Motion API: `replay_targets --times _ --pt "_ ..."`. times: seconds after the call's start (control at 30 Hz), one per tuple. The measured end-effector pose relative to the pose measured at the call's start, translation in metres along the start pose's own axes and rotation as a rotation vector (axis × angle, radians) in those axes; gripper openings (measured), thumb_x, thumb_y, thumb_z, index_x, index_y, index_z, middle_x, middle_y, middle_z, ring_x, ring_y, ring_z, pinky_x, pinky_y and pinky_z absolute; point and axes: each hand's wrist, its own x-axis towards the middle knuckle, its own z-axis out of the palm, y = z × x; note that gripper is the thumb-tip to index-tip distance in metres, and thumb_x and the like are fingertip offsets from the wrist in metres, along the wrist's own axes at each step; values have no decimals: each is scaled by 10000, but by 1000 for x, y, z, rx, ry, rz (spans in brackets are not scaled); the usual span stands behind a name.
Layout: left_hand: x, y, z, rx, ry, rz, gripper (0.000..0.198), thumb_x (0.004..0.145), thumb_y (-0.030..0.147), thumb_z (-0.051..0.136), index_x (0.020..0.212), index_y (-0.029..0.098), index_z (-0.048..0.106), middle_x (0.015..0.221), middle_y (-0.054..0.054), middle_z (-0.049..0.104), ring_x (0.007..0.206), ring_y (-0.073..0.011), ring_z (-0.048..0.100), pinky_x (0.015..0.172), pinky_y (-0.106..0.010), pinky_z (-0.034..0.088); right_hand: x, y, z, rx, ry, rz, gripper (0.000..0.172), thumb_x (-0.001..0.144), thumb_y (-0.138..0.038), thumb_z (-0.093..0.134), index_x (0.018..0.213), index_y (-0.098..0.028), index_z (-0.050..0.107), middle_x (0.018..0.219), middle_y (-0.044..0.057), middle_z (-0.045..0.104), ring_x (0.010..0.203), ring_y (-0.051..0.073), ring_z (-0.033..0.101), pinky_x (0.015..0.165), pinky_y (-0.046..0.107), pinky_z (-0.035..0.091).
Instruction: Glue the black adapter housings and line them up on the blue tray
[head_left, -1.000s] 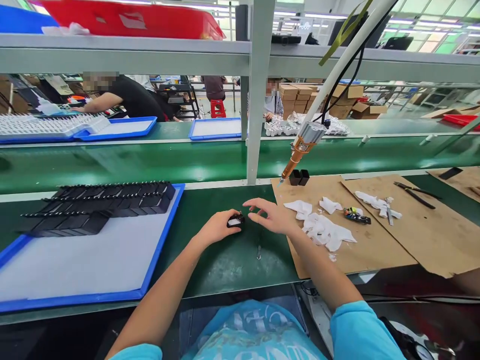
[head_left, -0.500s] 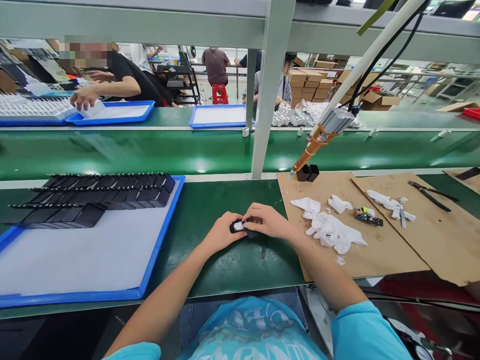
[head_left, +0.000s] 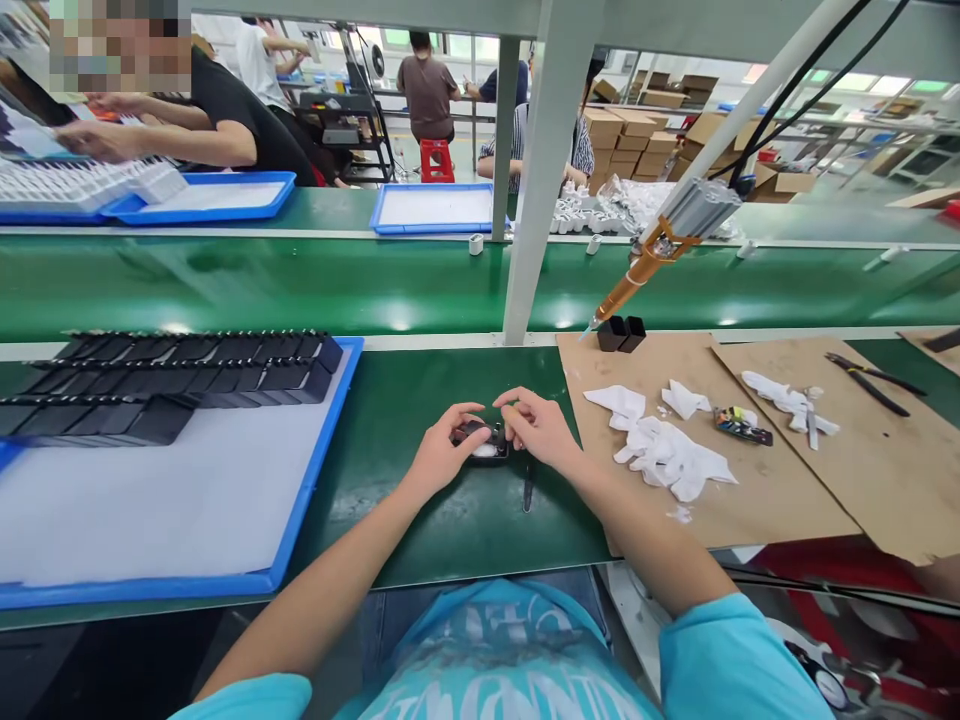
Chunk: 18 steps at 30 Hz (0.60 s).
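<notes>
My left hand [head_left: 442, 448] holds a small black plastic housing [head_left: 491, 460] down on the green bench, with the thumb across its top. Something white shows inside the housing's open face. My right hand [head_left: 534, 428] is at the housing's right end, fingers curled and thumb and forefinger close together. Whether they pinch a small part cannot be made out. Just below that hand lies a slim dark tool [head_left: 528, 488], probably tweezers, partly hidden under the fingers.
Left stands a blue-rimmed tray [head_left: 319, 470] with rows of black housings [head_left: 225, 385]. On brown cardboard [head_left: 600, 470] at right lie crumpled white wipes [head_left: 667, 460], a circuit board [head_left: 741, 425] and pliers [head_left: 870, 385]. An orange-brown dispenser [head_left: 637, 280] hangs above two black boxes [head_left: 621, 333]. Co-workers sit beyond the conveyor.
The housing has been turned, so its open face now shows more. My right hand has drawn back slightly to its right end. The camera view has tilted up a little.
</notes>
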Motion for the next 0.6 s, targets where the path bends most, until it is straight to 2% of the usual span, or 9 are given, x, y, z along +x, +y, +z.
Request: replay_targets --times 0.1,0.2,0.27,0.33,0.4,0.47,0.5,0.53,0.6 --pt "7 -8 0 -126 -3 -51 408 780 443 711 1083 186 616 1005 -65 707 803 -160 662 731 -283 523 6 1 -13 52 141 -32 208 902 -380 495 971 -215 602 638 -42 593 488 83 550 498 212 460" --pt "6 -6 1 -68 21 -39 307 782 444 706 929 177 670 1116 -89 701 688 -133 652 654 -279 531 14 2 -33 116 416 -171 212 889 -401 535 1013 -235 584 787 -11 612 594 97 589 548 230 501" --pt "1 0 1 34 34 50 244 829 422 659 867 184 701 1105 -82 717 780 -169 682 730 -308 553 18 3 -53 133 685 -331 212 876 -370 560 1054 -256 560 922 14 601 738 120 626 659 266 546" --pt "-5 6 0 165 9 168 246 905 389 566 892 207 731 1051 -64 744 942 -202 691 885 -350 544 22 6 -78 116 952 -461 264 871 -337 552 1126 -275 521 1071 43 568 940 154 631 840 338 551" --pt "-10 9 1 290 -47 272 261 930 385 533 995 230 733 1105 -51 739 1067 -208 671 1009 -381 499 28 10 -108 87 1118 -492 383 862 -324 523 1236 -293 445 1230 73 509 1125 188 584 973 419 503" --pt "-13 8 2 373 -112 329 335 865 419 634 1145 243 685 1260 -51 679 1183 -224 622 1079 -399 457 36 13 -136 105 1125 -445 499 832 -314 519 1310 -319 376 1350 79 440 1247 208 518 1015 465 470" --pt "-13 7 4 400 -142 335 439 822 422 688 1221 247 641 1322 -53 640 1228 -230 594 1098 -402 442 41 14 -148 136 1062 -415 536 805 -304 527 1317 -330 368 1383 72 422 1276 213 497 1012 469 468" --pt "-13 5 6 421 -162 329 523 794 411 721 1276 249 599 1362 -54 611 1256 -233 573 1107 -404 433 45 13 -158 169 965 -392 569 773 -295 536 1316 -337 372 1401 66 416 1282 217 495 998 462 476" --pt "-11 2 9 448 -173 294 541 805 367 715 1309 247 560 1374 -56 601 1256 -231 572 1100 -408 436 54 10 -167 216 733 -364 627 713 -287 553 1312 -350 382 1416 56 426 1255 217 522 959 429 500"
